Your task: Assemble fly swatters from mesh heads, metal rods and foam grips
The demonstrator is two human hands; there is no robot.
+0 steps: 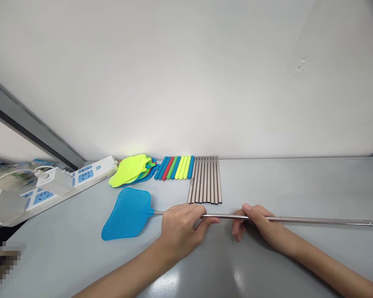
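A fly swatter with a blue mesh head (128, 214) and a long, extended metal telescopic rod (317, 220) stretches across the front of the table. My left hand (185, 227) is closed around the rod near the blue head. Farther along, my right hand (257, 221) grips the same rod between thumb and fingers. The rod runs on past my right hand and out at the right edge of the view. Behind my hands lies a row of several short metal rods (205, 182). Beside them sit several coloured handle sleeves (174, 167) in blue, red, green and yellow.
A pile of mesh swatter heads (131, 169), yellow on top, lies at the back left. Left of it is a white power strip (91, 176) with plugged-in adapters. A white wall (224, 82) rises behind the grey table (298, 186).
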